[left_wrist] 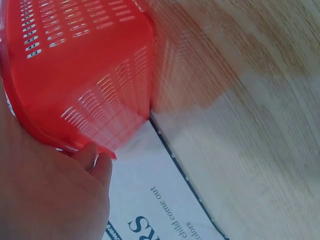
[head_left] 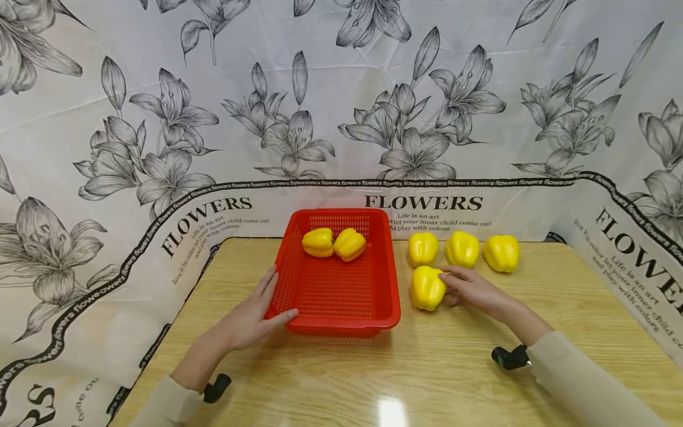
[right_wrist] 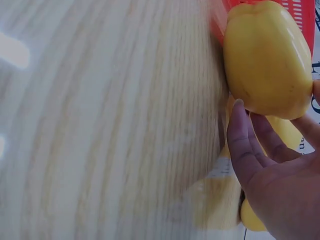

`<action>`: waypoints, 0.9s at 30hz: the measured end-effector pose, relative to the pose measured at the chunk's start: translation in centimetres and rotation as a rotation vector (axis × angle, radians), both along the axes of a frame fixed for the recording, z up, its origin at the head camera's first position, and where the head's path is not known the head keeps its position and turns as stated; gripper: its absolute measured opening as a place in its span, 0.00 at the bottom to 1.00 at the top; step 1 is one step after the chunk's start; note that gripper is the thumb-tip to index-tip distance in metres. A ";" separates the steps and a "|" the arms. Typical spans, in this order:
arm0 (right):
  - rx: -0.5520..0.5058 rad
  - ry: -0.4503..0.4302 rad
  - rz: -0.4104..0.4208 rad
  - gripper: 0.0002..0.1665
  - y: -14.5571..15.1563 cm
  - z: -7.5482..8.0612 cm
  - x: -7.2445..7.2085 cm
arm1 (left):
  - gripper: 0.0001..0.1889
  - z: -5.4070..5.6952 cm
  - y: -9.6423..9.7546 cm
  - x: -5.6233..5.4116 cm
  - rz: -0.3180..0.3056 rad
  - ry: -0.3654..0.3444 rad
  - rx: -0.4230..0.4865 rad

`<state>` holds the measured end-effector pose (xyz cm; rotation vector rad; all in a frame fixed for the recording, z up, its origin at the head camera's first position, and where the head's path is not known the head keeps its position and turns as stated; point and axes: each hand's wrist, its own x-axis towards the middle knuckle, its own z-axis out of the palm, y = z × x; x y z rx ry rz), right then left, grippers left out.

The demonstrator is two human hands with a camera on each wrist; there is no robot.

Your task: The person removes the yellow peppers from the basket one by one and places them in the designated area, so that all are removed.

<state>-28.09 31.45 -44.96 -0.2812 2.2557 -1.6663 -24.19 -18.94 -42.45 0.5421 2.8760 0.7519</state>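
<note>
A red plastic basket (head_left: 341,324) with slotted walls stands on the table. My left hand (head_left: 246,326) grips its near left corner, thumb over the front rim and fingers along the left side; the left wrist view shows fingertips at the basket's rim (left_wrist: 42,137). Inside, toward the back, two yellow bell peppers lie side by side, a left one (head_left: 317,243) and a right one (head_left: 350,245). Just right of the basket, my right hand (head_left: 474,290) holds another yellow bell pepper (head_left: 425,289) between thumb and fingers. In the right wrist view this pepper (right_wrist: 267,60) is close beside the basket.
Behind the right hand, three more yellow bell peppers form a row: left (head_left: 423,249), middle (head_left: 462,249) and right (head_left: 501,253). A white cloth (head_left: 299,196) printed with flowers and lettering hangs around the back and sides of the wooden table (head_left: 341,379).
</note>
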 end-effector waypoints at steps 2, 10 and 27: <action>0.008 0.003 0.004 0.36 0.1 0.0 -0.1 | 0.57 0.0 0.0 0.0 -0.001 -0.004 0.000; 0.011 -0.004 0.047 0.33 0.3 0.2 -0.4 | 0.56 0.0 -0.1 0.0 0.006 -0.011 0.005; 0.223 0.104 0.052 0.36 -0.1 4.5 0.5 | 0.56 -0.1 0.0 -0.1 -0.004 0.002 -0.001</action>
